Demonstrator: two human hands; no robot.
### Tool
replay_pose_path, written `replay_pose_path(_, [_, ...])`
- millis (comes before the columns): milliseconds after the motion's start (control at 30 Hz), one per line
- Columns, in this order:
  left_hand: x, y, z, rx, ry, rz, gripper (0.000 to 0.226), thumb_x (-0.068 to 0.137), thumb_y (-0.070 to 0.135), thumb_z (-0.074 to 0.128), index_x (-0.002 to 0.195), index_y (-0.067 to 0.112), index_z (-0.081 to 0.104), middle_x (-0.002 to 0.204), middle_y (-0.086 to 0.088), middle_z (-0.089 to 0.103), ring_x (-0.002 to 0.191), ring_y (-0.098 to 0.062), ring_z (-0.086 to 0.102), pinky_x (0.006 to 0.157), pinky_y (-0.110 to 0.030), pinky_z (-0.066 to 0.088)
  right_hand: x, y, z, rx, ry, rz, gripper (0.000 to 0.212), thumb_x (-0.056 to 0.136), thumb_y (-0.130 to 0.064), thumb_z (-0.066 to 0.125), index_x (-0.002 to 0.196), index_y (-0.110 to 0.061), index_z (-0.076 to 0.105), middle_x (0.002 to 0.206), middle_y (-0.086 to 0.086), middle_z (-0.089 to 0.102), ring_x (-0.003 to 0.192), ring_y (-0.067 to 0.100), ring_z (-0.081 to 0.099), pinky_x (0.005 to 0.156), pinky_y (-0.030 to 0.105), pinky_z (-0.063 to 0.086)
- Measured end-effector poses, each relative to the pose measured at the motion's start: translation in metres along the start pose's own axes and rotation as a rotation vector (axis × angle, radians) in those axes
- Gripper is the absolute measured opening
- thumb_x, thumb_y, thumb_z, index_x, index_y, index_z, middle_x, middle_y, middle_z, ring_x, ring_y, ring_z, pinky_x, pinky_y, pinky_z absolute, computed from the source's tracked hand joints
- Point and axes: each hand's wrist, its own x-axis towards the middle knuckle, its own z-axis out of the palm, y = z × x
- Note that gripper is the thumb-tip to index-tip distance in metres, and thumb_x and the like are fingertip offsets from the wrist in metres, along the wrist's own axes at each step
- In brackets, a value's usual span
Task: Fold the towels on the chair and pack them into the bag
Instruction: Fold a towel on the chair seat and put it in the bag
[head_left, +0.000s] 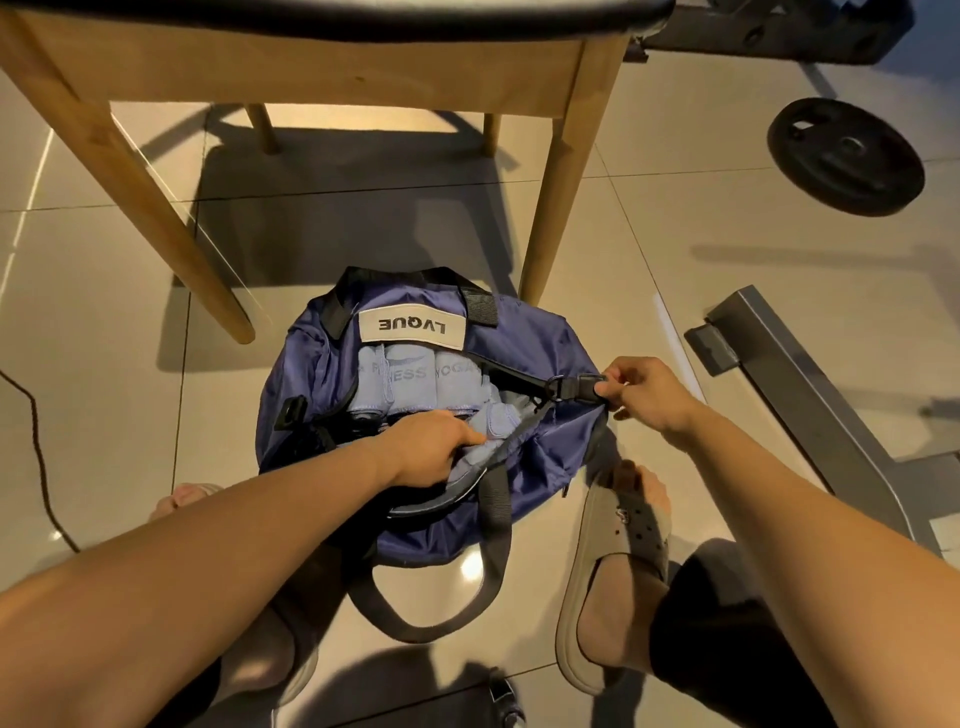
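Note:
A navy blue bag (524, 353) with a white label stands open on the floor in front of the wooden chair (311, 78). Several light blue folded towels (410, 384) lie side by side inside it. My left hand (431, 452) reaches into the bag's opening, its fingers on the nearest towel (498, 421) at the bag's near edge. My right hand (644, 389) pinches the black strap tab (576, 387) at the bag's right end, holding that end up. How my left fingers grip is partly hidden by the bag's rim.
A black weight plate (844, 156) lies on the tiled floor at the right. A grey metal bench frame (810, 405) runs along the right side. A black cable (36, 441) trails at the left. My sandalled feet (618, 561) flank the bag.

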Motion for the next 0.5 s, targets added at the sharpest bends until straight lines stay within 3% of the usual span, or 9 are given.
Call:
replay_pose_path(100, [0.002,0.001,-0.001,-0.064,-0.153,-0.059,0.053,0.091,0.013,0.048,0.136,0.037,0.060,0.131,-0.002,0.067,0.117,-0.030,0.060,0.099,-0.044,0.050,-0.006,0.011,-0.007,0.282,-0.087,0.072,0.017,0.098,-0.003,0.062,0.082,-0.006,0.056,0.082,0.012,0.058,0.078,0.024,0.053,0.073,0.034,0.051])
replay_pose_path(200, [0.003,0.004,-0.004,-0.107,-0.247,-0.115,0.057,0.089,0.010,0.046,0.140,0.033,0.057,0.138,-0.004,0.063,0.124,-0.030,0.058,0.106,-0.042,0.046,-0.005,0.013,-0.006,0.488,-0.304,0.172,0.019,0.099,-0.005,0.060,0.080,-0.011,0.058,0.084,0.008,0.060,0.078,0.019,0.057,0.079,0.034,0.049])
replay_pose_path(333, [-0.007,0.019,-0.019,-0.371,-0.192,-0.240,0.048,0.096,0.000,0.045,0.135,0.018,0.067,0.142,0.001,0.062,0.130,-0.018,0.055,0.111,-0.027,0.038,-0.004,0.001,-0.014,0.205,-0.210,0.197,0.016,0.100,-0.003,0.058,0.085,-0.006,0.063,0.084,0.015,0.059,0.074,0.021,0.058,0.076,0.039,0.054])
replay_pose_path(400, [-0.018,0.020,-0.035,-0.439,-0.085,-0.282,0.040,0.099,0.000,0.045,0.124,0.013,0.073,0.131,0.001,0.068,0.119,-0.013,0.059,0.104,-0.023,0.041,-0.001,-0.009,-0.016,-0.006,-0.126,0.195,0.013,0.099,-0.001,0.055,0.091,-0.001,0.065,0.083,0.016,0.062,0.073,0.024,0.059,0.072,0.039,0.055])
replay_pose_path(500, [-0.040,0.010,-0.062,-0.301,0.080,-0.324,0.026,0.100,0.013,0.048,0.096,0.012,0.074,0.098,-0.003,0.072,0.087,-0.020,0.062,0.081,-0.034,0.052,-0.004,-0.031,-0.005,-0.241,0.058,0.113,0.016,0.093,-0.011,0.059,0.081,-0.002,0.066,0.076,0.014,0.066,0.071,0.029,0.063,0.069,0.039,0.056])
